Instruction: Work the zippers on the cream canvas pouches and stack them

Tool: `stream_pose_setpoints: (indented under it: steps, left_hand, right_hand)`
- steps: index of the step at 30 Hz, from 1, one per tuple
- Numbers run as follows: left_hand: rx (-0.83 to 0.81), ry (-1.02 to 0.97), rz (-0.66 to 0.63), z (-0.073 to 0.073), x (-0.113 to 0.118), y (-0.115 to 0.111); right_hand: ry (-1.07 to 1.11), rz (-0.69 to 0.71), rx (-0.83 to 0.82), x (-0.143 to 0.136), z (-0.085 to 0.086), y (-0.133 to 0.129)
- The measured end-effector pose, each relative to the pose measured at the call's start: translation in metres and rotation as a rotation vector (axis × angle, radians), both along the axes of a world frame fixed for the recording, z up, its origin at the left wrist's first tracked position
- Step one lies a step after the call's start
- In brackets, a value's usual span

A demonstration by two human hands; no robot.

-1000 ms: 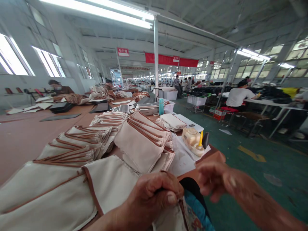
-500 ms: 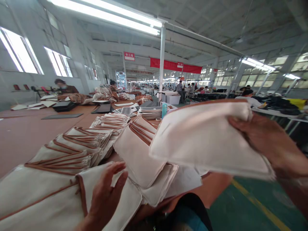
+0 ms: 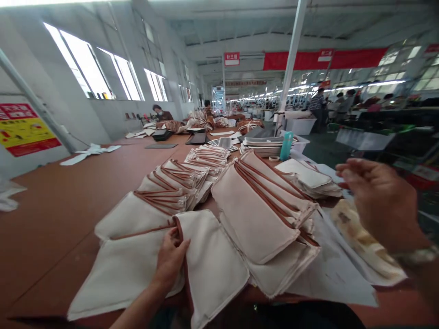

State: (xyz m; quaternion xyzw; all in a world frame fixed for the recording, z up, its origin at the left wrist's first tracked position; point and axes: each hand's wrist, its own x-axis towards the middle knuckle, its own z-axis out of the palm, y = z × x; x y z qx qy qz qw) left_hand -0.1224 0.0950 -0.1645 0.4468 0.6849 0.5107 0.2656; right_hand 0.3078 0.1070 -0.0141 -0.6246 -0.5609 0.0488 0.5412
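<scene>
My left hand (image 3: 171,258) is closed at the brown-bound edge of a cream fabric panel (image 3: 216,260), its thumb apart from the curled fingers. Another cream panel (image 3: 128,265) lies flat left of that hand. My right hand (image 3: 382,201) is raised at the right, with its fingers curled together and nothing showing in them. Between the hands lies a fanned stack of cream panels with brown trim (image 3: 255,219). Farther back on the left, a long overlapping row of similar panels (image 3: 161,192) runs away from me.
Brown table (image 3: 68,219) reaches far left. White paper (image 3: 339,269) and a stained, crumpled sheet (image 3: 363,237) lie at the right. Behind the stack are a teal bottle (image 3: 286,145), a tape roll (image 3: 274,158) and more cream pieces (image 3: 305,173). Co-workers sit or stand farther off.
The panel that my right hand held up has left that hand and now lies among the stacked ones. My left hand has gone from hovering to gripping a brown edge. The view has turned left.
</scene>
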Motion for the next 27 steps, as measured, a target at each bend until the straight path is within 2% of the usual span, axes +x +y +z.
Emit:
stream_pose_setpoints:
  steps: [2, 3, 4, 5, 7, 10, 13, 16, 18, 21, 24, 27]
  left_hand:
    - [-0.001, -0.101, -0.024, 0.013, 0.015, -0.007]
    - [0.015, -0.152, -0.044, 0.023, 0.023, -0.013]
    - [0.034, -0.196, -0.080, 0.035, 0.032, -0.019]
    - [0.062, -0.244, -0.121, 0.050, 0.042, -0.026]
    - [0.121, -0.425, -0.252, 0.083, 0.060, -0.042]
    - [0.154, -0.498, -0.376, 0.128, 0.079, -0.062]
    - [0.039, -0.639, -0.510, 0.153, 0.089, -0.074]
    - [-0.093, -0.778, -0.578, 0.156, 0.095, -0.081]
    - [-0.156, -0.811, -0.600, 0.151, 0.101, -0.088]
    - [-0.252, -0.830, -0.659, 0.143, 0.113, -0.103]
    - [-0.315, -0.928, -0.731, 0.136, 0.124, -0.119]
    - [-0.325, -1.006, -0.666, 0.128, 0.129, -0.126]
  right_hand:
    - [-0.080, 0.065, -0.058, -0.042, -0.018, -0.032]
    - [-0.128, 0.254, -0.143, -0.065, -0.026, -0.048]
    - [-0.170, 0.448, -0.162, -0.087, -0.032, -0.062]
    - [-0.230, 0.602, -0.130, -0.106, -0.037, -0.074]
    - [-0.378, 0.804, 0.037, -0.137, -0.040, -0.092]
    - [-0.638, 0.887, 0.364, -0.157, -0.026, -0.108]
    - [-0.767, 0.916, 0.489, -0.157, -0.003, -0.124]
    - [-0.763, 0.963, 0.554, -0.153, 0.012, -0.143]
    - [-0.785, 0.905, 0.604, -0.153, 0.013, -0.156]
    - [-0.857, 0.800, 0.597, -0.157, 0.007, -0.171]
    - [-0.977, 0.864, 0.578, -0.161, -0.003, -0.179]
    - [-0.937, 0.892, 0.595, -0.159, -0.013, -0.184]
